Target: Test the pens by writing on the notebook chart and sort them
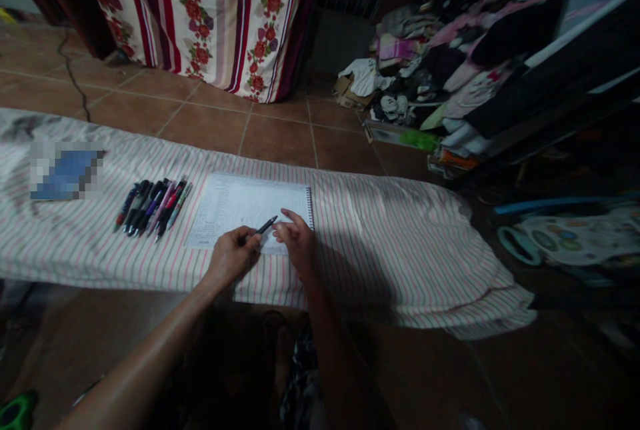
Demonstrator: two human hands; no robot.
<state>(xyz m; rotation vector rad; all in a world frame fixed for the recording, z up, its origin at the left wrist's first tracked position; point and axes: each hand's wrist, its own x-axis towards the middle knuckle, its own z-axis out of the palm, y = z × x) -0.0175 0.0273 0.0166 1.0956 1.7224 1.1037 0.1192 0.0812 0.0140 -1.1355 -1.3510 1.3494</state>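
Note:
Over the near part of a spiral notebook (pixel 250 200), my left hand (pixel 234 251) is closed on a dark pen (pixel 265 225), whose tip points up and to the right. Just right of that tip is my right hand (pixel 297 238), its fingers apart and partly curled, with nothing seen in them. The notebook lies open and flat, its wire binding along the right side and faint writing on the page. To its left, several pens (pixel 153 207) lie side by side in a row on the striped cloth (pixel 380 237).
A blurred-out blue item (pixel 67 173) lies on the cloth's left part. Beyond is a tiled floor (pixel 275 133) with a floral curtain (pixel 200 17) hanging over it. Piled clothes (pixel 410 50) fill the back right. A dark cable (pixel 75 77) runs across the floor at left.

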